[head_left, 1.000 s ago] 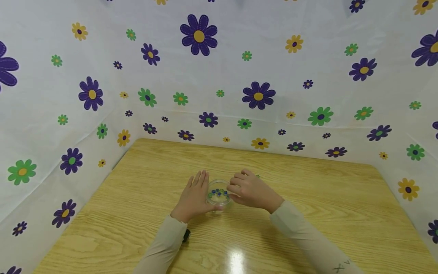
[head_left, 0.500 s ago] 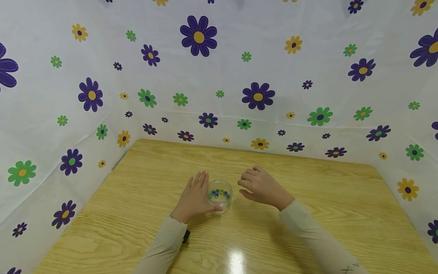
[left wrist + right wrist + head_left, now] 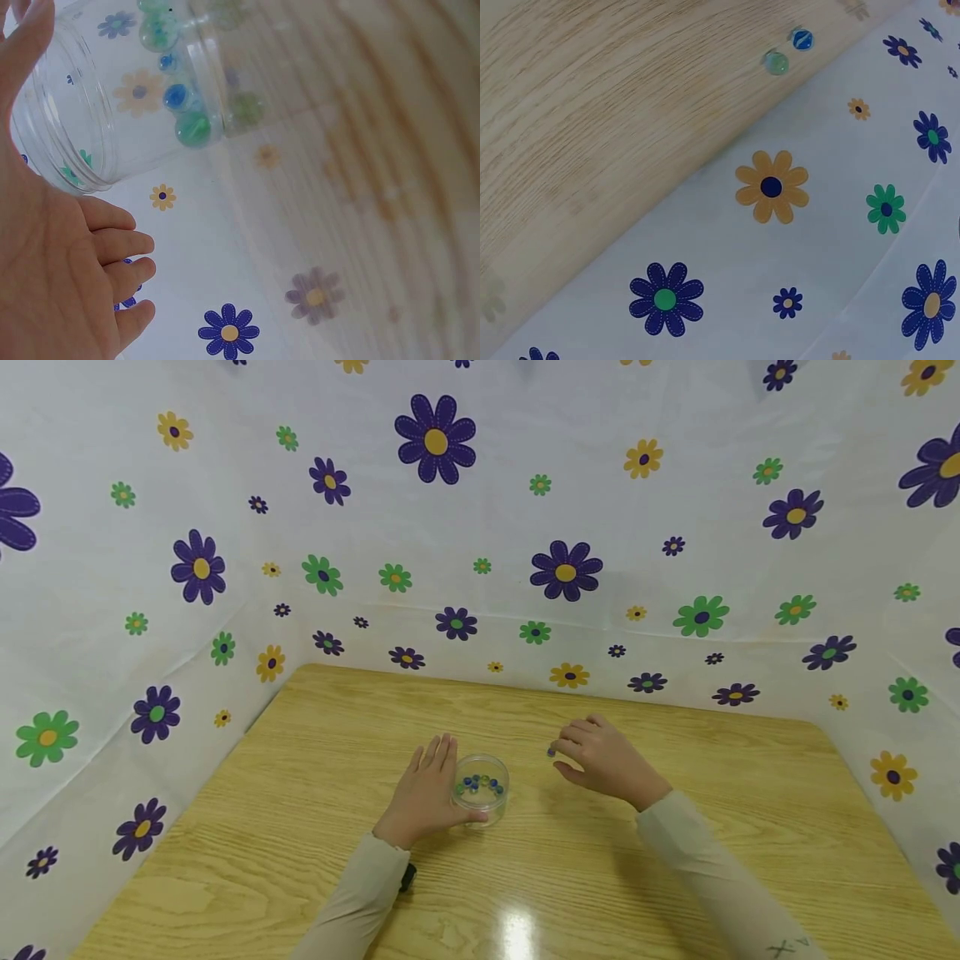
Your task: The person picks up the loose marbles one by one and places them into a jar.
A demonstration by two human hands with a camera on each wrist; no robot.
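Note:
In the head view my left hand (image 3: 426, 797) rests against the left and front of a clear round jar (image 3: 480, 814). Its fingers lie straight, and its thumb runs along the jar's near side. Several blue and green glass marbles (image 3: 485, 781) lie inside; the left wrist view shows a green marble (image 3: 193, 129) at the jar's bottom. My right hand (image 3: 603, 760) hovers right of the jar, fingers loosely bent, thumb apart. A blue marble (image 3: 551, 752) is by its index fingertip. The right wrist view has a blue marble (image 3: 802, 39) and a green marble (image 3: 776, 62) on the table, with no hand visible.
The wooden table (image 3: 315, 752) reaches a white flowered cloth (image 3: 495, 510) that hangs behind it and along both sides. A dark band (image 3: 408, 877) shows at my left sleeve.
My right hand has moved from the jar's rim to the right, and a blue marble now shows by its fingertips. My left hand and the jar stay in place.

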